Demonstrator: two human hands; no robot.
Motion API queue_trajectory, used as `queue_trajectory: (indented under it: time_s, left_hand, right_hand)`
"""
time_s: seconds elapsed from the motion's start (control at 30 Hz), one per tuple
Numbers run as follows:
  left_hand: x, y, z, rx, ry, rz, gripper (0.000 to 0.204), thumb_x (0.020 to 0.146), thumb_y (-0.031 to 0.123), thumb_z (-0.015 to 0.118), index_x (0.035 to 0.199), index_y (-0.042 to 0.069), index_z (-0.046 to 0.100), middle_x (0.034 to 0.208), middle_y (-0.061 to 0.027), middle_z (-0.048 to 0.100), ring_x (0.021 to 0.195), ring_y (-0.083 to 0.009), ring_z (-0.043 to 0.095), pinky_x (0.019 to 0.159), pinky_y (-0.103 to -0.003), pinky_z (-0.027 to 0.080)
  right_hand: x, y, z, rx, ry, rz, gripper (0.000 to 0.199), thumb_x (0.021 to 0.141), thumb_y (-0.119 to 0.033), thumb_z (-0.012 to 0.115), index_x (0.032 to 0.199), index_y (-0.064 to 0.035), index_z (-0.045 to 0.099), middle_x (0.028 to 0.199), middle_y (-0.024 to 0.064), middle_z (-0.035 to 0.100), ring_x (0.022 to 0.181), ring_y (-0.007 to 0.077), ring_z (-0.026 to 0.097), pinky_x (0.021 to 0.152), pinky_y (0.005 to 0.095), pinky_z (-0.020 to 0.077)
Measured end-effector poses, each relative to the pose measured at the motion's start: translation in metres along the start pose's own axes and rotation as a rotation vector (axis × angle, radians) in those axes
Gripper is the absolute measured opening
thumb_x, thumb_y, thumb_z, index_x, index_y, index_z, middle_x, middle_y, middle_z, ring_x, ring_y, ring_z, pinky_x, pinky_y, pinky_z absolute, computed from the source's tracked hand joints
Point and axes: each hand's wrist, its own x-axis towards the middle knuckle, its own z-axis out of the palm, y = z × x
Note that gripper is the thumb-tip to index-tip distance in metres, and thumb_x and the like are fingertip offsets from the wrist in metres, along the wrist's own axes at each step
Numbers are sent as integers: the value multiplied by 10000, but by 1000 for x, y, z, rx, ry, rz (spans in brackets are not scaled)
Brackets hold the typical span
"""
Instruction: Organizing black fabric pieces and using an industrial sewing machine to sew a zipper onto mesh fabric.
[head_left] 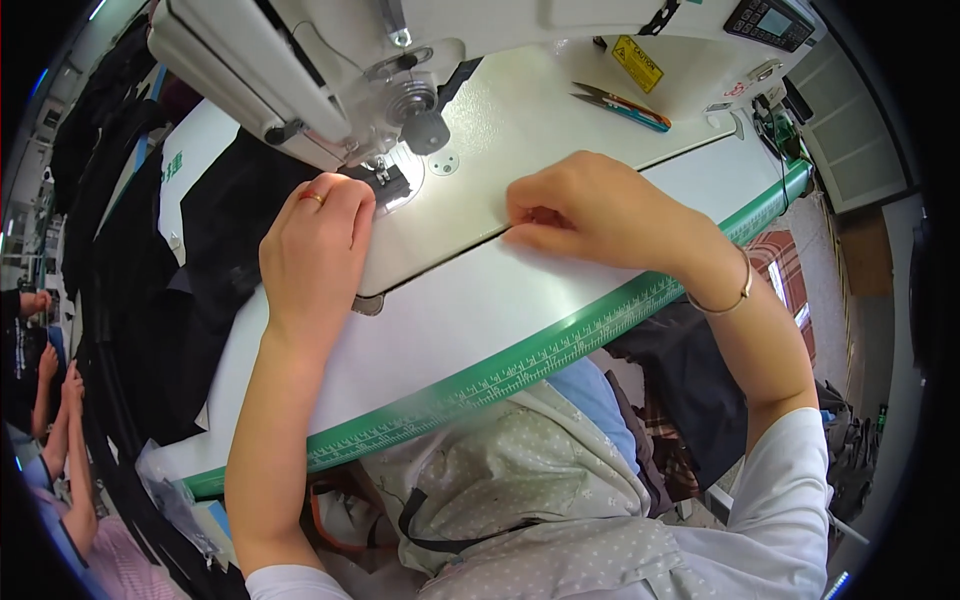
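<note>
On far side of white table (420,340), sewing machine (300,70) head spans left to right. Black fabric (225,215) lies left of needle area, draped off table's left edge. Left hand (315,250), fingers curled, knuckles up, rests just right of fabric by presser foot (385,180); grip unclear. Right hand (590,210), fingers pinched down on machine bed seam, well right of fabric. Left hand nearer. Snips (620,105) far right, untouched.

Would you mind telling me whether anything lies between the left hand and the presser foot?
Nothing visible does: the left hand rests on black fabric, fingertips right beside the presser foot.
</note>
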Motion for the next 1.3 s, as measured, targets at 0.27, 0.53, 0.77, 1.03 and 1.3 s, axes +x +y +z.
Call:
queue_trajectory:
  time_s: [0.27, 0.53, 0.77, 1.03, 1.3]
  left_hand:
    - [3, 7, 0, -173, -31, -219, 109, 801, 62, 740, 851, 83, 646, 849, -44, 670, 795, -268, 650, 689, -361, 517]
    - [0, 4, 4, -205, 11, -284, 155, 785, 44, 740, 799, 99, 596, 701, -24, 590, 654, -239, 599, 600, -337, 508]
    - [2, 1, 3, -246, 19, -261, 128, 790, 49, 741, 817, 93, 624, 712, -33, 606, 661, -249, 611, 613, -341, 514]
    - [-6, 10, -19, -263, -185, -161, 196, 812, 14, 699, 999, 69, 696, 1023, -22, 649, 883, -253, 633, 743, -367, 519]
    - [-11, 9, -21, -37, -230, 51, 376, 778, 39, 661, 1154, 27, 647, 1183, -72, 614, 1137, -236, 599, 928, -356, 533]
  right_hand:
    - [63, 23, 12, -61, 39, -259, 188, 888, -248, 668, 844, -66, 661, 752, 84, 666, 717, 319, 646, 656, 438, 501]
    - [59, 24, 24, -53, 252, -411, 59, 858, -145, 688, 905, -111, 691, 861, 26, 652, 726, 249, 648, 602, 384, 506]
    - [59, 22, 28, -169, 339, -469, 99, 850, -177, 706, 936, -130, 692, 872, 12, 640, 779, 231, 659, 612, 369, 528]
    - [59, 18, 33, -282, 307, -541, 160, 876, -261, 683, 849, -111, 635, 840, 45, 521, 761, 225, 625, 623, 371, 511]
    - [60, 20, 33, -234, 299, -548, 166, 873, -239, 678, 825, -88, 627, 872, 50, 550, 778, 228, 627, 629, 372, 518]
